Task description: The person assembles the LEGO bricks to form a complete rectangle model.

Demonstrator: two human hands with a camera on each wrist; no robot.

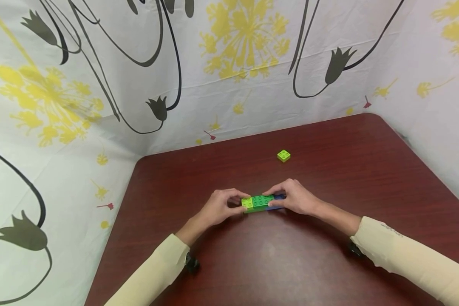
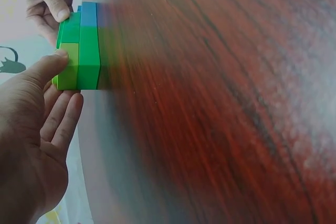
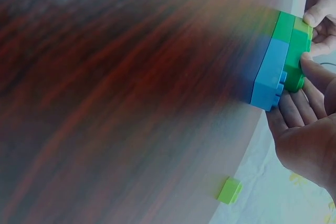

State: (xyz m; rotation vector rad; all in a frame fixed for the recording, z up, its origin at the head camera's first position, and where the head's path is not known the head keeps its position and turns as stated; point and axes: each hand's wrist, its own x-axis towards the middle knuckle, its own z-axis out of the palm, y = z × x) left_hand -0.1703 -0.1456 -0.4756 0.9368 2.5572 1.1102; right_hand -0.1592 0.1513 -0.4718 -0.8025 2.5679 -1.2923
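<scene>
Toy building bricks are stacked in two layers on the table, in front of the person. The top layer has a small lime brick (image 1: 247, 202) at the left and a darker green brick (image 1: 262, 200) beside it. Below them lie a green brick (image 2: 90, 59) and a blue brick (image 3: 270, 72), end to end. The left hand (image 1: 219, 207) pinches the lime brick between thumb and fingers. From the other side, the right hand (image 1: 296, 197) pinches the top green brick. The blue brick's studs show beyond the top green brick in the right wrist view.
A loose lime brick (image 1: 284, 155) lies farther back on the dark red-brown table (image 1: 199, 170). A white cloth (image 1: 191, 85) printed with yellow and grey flowers hangs behind the table and at its sides.
</scene>
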